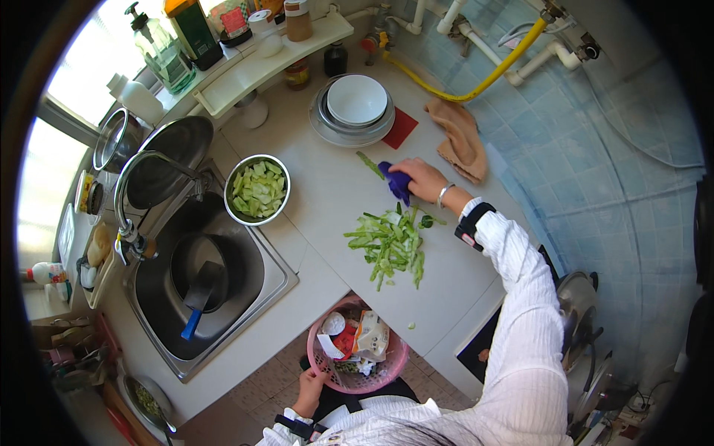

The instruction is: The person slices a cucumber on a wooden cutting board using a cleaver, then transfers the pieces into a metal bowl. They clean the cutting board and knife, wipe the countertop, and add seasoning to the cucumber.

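My right hand (422, 177) grips a dark blue-purple cloth (397, 183) pressed on the white countertop. A strip of green peel (371, 165) lies just beyond the cloth. Nearer to me, a loose pile of green peels (389, 240) is spread on the counter. My left hand (310, 390) holds the rim of a pink plastic basket (399, 371), which is below the counter edge and contains wrappers, paper and scraps. A steel bowl (227, 192) of cut pale-green vegetable pieces (259, 189) stands beside the sink.
At left, the steel sink (245, 329) holds a dark pan (181, 259) and a blue-handled spatula (192, 323). Stacked bowls (357, 100) sit on a plate at the back, partly over a red mat (403, 129). An orange-brown cloth (460, 139) lies by the tiled wall, under a yellow hose (474, 92).
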Motion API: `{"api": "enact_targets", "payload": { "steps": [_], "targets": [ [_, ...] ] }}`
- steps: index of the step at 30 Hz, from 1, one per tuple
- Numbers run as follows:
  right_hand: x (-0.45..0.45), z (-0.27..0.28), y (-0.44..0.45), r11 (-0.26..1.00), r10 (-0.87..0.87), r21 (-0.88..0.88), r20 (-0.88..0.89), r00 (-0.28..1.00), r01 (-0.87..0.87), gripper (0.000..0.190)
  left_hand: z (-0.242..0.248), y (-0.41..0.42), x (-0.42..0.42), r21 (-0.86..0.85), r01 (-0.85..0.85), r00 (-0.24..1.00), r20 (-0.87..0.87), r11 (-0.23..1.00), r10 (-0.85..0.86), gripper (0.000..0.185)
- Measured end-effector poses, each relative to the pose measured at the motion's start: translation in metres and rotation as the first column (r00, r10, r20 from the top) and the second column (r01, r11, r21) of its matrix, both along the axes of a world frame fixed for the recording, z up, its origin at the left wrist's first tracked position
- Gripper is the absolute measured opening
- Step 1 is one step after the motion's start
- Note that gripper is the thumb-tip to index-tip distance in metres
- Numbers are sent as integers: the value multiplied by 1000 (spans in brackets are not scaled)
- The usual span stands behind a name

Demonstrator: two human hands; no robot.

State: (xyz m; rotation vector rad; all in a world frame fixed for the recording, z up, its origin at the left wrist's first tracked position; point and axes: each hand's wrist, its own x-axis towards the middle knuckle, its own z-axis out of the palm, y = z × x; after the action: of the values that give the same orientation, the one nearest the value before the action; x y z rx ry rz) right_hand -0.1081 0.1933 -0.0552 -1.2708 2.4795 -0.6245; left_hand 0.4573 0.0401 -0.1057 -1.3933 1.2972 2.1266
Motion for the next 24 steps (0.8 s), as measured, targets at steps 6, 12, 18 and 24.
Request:
{"api": "enact_targets", "payload": {
  "steps": [6, 12, 18, 24],
  "targets": [
    [-72, -9, -39, 935, -151, 268, -284, 947, 230, 39, 6, 3, -3, -30, 9, 1000, 9, 1000, -9, 33],
    [-103, -9, -44, 910, -337, 69, -454, 825, 410, 39, 4, 6, 1, -36, -24, 1000, 12, 999, 25, 31],
    [-92, 18, -12, 840, -542, -16, -65, 838, 543, 44, 1, 7, 2, -27, -46, 999, 14, 999, 47, 30],
    [-80, -28, 114, 694, -607, 237, -316, 730, 680, 59, 2, 6, -1, -33, -28, 999, 17, 999, 28, 33]
  ]
}}
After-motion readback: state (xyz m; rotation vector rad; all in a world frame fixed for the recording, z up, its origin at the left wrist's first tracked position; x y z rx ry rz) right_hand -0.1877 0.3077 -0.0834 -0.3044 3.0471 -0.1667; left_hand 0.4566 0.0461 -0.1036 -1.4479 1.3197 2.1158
